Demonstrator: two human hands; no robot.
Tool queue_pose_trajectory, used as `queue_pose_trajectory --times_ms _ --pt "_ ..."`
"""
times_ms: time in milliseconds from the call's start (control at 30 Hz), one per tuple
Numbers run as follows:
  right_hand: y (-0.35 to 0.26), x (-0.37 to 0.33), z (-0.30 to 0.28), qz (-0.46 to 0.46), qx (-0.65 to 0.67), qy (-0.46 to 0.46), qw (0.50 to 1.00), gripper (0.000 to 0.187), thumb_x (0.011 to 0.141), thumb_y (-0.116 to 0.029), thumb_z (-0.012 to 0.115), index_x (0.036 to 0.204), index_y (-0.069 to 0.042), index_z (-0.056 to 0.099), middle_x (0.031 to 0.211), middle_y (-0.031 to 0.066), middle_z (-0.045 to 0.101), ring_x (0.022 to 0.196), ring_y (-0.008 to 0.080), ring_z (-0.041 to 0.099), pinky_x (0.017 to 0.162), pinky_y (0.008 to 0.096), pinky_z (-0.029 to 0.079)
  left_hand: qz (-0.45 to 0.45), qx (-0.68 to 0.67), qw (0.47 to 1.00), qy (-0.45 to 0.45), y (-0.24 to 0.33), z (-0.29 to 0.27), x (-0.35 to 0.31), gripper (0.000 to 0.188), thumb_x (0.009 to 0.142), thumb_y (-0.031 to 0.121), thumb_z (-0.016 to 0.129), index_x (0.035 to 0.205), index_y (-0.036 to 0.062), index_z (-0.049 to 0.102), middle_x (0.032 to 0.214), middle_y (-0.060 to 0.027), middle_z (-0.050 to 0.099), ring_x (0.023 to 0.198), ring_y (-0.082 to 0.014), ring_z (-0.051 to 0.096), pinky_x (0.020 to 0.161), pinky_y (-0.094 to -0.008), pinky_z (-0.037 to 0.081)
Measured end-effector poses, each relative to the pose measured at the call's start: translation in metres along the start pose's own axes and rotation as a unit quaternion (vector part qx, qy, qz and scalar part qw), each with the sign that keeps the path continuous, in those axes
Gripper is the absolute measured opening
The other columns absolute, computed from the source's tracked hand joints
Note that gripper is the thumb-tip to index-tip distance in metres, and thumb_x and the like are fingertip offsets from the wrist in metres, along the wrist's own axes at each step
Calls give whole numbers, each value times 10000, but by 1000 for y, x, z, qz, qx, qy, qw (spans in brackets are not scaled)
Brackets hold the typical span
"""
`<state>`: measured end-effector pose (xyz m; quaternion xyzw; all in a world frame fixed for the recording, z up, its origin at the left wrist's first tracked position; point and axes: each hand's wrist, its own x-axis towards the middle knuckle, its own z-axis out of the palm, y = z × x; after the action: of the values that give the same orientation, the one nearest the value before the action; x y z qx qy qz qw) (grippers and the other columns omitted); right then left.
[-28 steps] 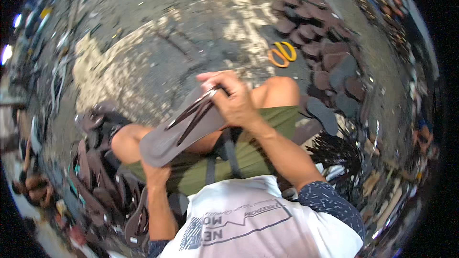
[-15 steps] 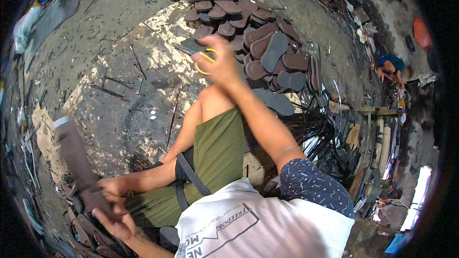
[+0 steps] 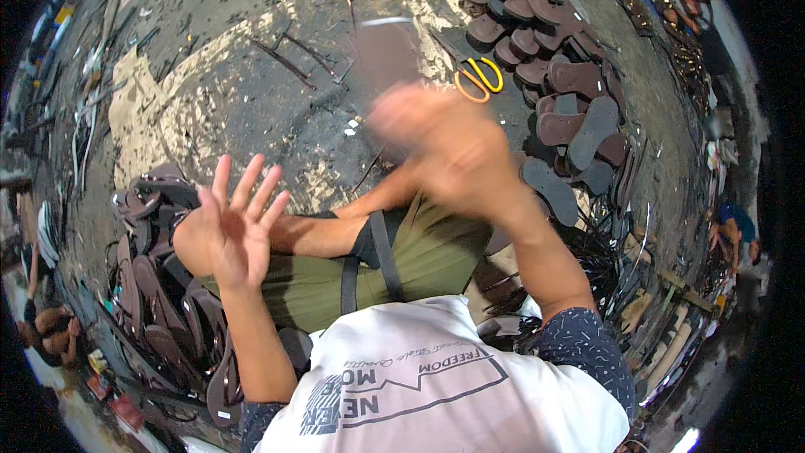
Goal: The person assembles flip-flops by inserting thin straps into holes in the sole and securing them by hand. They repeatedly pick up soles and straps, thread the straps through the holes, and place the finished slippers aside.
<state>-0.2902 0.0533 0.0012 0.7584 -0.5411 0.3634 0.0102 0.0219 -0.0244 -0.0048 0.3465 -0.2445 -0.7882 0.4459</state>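
My left hand point(image 3: 241, 239) is raised over my folded leg, palm up with its fingers spread, and holds nothing. In front of me my right hand point(image 3: 457, 147), smeared by motion, grips a blurred brown sandal sole point(image 3: 387, 54) with a pale end. The fingers round the sole are partly hidden. Just beyond the right hand, scissors point(image 3: 480, 80) with yellow handles lie on the ground beside the sole pile. Brown and dark grey soles point(image 3: 579, 75) are heaped at the far right.
Finished-looking sandals point(image 3: 159, 302) with straps are piled at my left. Thin dark metal tools point(image 3: 283, 64) lie on the stained floor mat point(image 3: 226, 109). Dark strips point(image 3: 587, 256) tangle near my right elbow. Other people point(image 3: 734, 231) sit at the far right and left edges.
The scissors went from my right hand to the ground. The sole passed from my left hand to my right and moved from the left to the middle. My left hand rose and opened.
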Motion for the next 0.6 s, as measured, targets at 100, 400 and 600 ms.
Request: queue_pose_trajectory --times_ms 100,400,600 --pt "-46 -5 62 -131 224 -138 956 506 795 -160 755 1292 -131 664 1330 118 629 1233 326 589 1006 459 476 82 264 949 150 1 -18 10 662 1023 245 594 1595 115 287 1487 -213 488 1269 -332 559 1053 -446 479" --pt "103 -56 190 -92 -134 -360 919 221 853 -228 669 1043 -122 705 990 106 679 971 329 623 794 456 483 227 671 676 203 31 -72 -78 578 931 79 672 1477 33 486 1453 -134 507 1320 -266 496 1125 -401 370" --pt "-27 49 141 107 425 -314 842 231 944 -245 671 1086 -76 604 906 143 670 884 287 679 763 437 516 156 445 878 83 23 -21 -27 446 1010 146 651 1412 -25 562 1363 -134 611 1125 -158 608 968 -277 472"
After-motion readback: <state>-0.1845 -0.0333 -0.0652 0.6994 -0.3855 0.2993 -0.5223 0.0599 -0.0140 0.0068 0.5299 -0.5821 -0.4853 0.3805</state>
